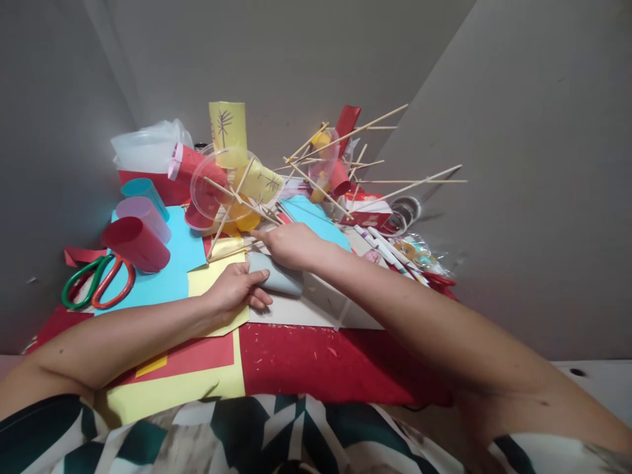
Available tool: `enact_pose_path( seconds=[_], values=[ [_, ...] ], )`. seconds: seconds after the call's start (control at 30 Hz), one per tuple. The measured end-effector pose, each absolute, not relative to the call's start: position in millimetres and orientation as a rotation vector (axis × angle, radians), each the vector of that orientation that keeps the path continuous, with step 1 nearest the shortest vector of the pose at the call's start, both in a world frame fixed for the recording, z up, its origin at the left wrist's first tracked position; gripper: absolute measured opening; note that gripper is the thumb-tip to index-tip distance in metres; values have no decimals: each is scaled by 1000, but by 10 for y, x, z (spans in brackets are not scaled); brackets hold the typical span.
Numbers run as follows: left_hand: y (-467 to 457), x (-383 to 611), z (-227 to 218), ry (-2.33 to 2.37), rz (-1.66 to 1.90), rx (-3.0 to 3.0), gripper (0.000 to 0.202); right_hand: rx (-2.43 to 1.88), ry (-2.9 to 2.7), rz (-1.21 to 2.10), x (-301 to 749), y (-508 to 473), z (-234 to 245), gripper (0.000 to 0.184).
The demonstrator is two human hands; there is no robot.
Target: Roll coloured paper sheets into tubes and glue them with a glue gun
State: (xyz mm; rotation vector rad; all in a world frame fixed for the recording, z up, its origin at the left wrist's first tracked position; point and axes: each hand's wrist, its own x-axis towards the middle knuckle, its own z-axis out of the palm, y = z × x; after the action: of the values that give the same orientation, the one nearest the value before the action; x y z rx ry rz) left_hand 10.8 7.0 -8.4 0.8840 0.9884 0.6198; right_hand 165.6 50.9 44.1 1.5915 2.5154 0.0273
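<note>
The left hand (237, 287) holds a smooth grey cylinder (283, 279), thumb on top, over an off-white flat board (316, 308); probably light, stiff paper, easily dented, best cradled mid-length. The right hand (291, 245) extends its index finger beside a glossy yellow-orange piece (248, 220); whether it grips anything, I cannot tell. Red cloth (326, 362) past the board's near edge offers room; thin wooden sticks (395, 181) crowd the far right.
</note>
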Motion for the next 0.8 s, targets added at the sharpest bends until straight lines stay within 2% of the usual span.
enact_pose_path(
  seconds=[0.4, 0.8],
  values=[
    [88, 112, -94, 997, 589, 897, 8, 1589, 2522, 130, 1499, 577, 348, 47],
    [85, 108, -89, 993, 590, 899, 10, 1658, 2526, 28, 1501, 572, 375, 46]
  ],
)
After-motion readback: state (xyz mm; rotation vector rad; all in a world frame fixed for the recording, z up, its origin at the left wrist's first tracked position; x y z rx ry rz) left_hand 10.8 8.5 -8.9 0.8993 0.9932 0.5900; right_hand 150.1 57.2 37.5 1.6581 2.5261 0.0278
